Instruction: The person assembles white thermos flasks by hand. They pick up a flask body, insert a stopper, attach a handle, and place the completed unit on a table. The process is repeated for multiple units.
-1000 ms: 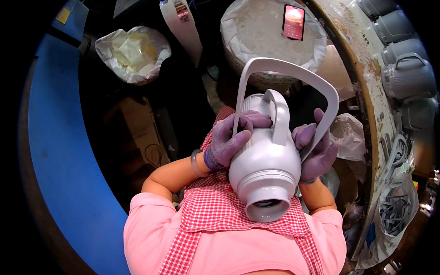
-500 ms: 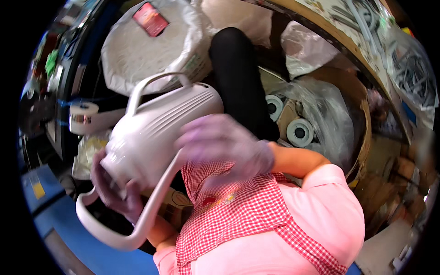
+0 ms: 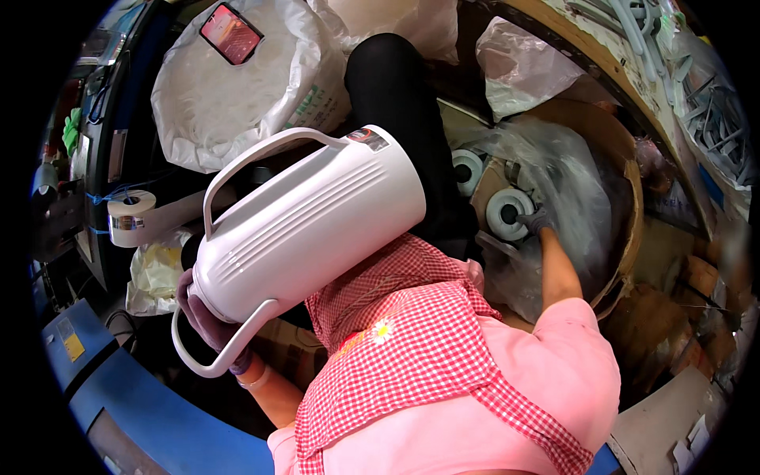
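A pale lilac-white thermos flask casing [image 3: 317,214] lies tilted across my lap, with a long side handle and a curved bail at its lower left end. My left hand [image 3: 207,313], in a purple glove, wraps round that lower left end; some of its fingers are hidden behind the casing. My right hand [image 3: 536,221], also gloved, reaches into a cardboard box [image 3: 631,229] on the right. Its fingers are closed at the rim and hole of a white ring-shaped part [image 3: 497,215]. Another ring-shaped part [image 3: 469,169] sits just beyond, and clear plastic film [image 3: 566,190] covers much of the box.
A white sack [image 3: 182,119] of translucent pieces stands at the far left with a phone [image 3: 231,33] on top. A roll of labels [image 3: 131,214] is left of the casing. Grey handle-like parts [image 3: 704,103] fill a bag at the far right; a blue surface [image 3: 158,404] lies near left.
My right hand has left the casing's bail and gone right, into the box, to a ring-shaped part. The casing has turned and shifted right, and its bail has swung up against the body.
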Tool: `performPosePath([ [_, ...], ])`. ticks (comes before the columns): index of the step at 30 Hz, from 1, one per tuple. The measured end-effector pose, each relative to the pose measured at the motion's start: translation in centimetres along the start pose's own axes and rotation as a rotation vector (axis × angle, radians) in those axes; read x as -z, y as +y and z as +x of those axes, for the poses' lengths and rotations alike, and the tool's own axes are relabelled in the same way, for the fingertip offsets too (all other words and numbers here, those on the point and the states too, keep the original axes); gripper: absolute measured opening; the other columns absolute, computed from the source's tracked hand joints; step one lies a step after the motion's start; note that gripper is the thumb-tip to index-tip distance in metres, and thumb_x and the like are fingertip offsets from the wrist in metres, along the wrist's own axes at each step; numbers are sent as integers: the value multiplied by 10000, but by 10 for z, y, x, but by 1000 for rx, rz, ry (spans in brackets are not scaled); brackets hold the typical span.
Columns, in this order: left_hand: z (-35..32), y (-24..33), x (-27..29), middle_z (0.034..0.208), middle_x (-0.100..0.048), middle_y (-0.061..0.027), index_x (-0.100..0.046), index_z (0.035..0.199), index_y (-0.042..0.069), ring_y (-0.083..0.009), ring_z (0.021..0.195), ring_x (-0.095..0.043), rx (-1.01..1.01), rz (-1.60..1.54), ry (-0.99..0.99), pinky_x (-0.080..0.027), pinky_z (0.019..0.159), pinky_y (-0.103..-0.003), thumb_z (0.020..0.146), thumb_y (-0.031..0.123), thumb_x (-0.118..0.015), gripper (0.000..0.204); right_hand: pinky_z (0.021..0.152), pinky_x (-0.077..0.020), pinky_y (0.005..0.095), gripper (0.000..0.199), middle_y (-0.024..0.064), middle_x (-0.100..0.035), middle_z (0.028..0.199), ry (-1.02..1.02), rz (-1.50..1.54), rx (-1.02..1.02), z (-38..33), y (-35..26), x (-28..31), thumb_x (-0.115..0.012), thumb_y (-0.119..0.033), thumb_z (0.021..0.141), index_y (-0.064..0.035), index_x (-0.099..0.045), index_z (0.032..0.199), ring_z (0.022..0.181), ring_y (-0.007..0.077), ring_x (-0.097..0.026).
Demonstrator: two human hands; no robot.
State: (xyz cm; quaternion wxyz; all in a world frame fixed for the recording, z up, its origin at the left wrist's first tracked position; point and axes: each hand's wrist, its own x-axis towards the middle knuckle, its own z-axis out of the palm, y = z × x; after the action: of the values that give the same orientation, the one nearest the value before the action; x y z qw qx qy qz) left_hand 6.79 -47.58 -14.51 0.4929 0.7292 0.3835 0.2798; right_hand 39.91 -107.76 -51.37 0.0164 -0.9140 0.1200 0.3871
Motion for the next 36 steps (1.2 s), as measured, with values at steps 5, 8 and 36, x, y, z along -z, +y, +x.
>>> performPosePath([
  [5,2,-4,12,1284,-560,-144,-495,1313,-13,-256,1218,-516,126,-397,171,-390,1053,-396,1054,387,-337,502,1040,-454,370,709,195,-601,1311,-4,547,533,-87,-55,105,-796,-365,704,-82,-597,1323,1222,291,-575],
  [8,-8,-44,46,1393,-518,-180,-413,1425,-35,-284,1265,-509,-355,293,242,-391,1085,-422,1024,363,-507,573,1002,-489,390,538,134,-626,1228,-245,1133,602,-169,-107,167,-664,-146,825,-51,-534,1339,1165,242,-583],
  [36,-39,-41,42,1223,-643,-157,-513,1318,-36,-243,1104,-632,-303,347,231,-503,958,-352,932,182,-667,470,836,-504,402,761,101,-640,1004,462,726,1794,-376,-326,229,-877,-284,468,-37,-664,1156,896,252,-615],
])
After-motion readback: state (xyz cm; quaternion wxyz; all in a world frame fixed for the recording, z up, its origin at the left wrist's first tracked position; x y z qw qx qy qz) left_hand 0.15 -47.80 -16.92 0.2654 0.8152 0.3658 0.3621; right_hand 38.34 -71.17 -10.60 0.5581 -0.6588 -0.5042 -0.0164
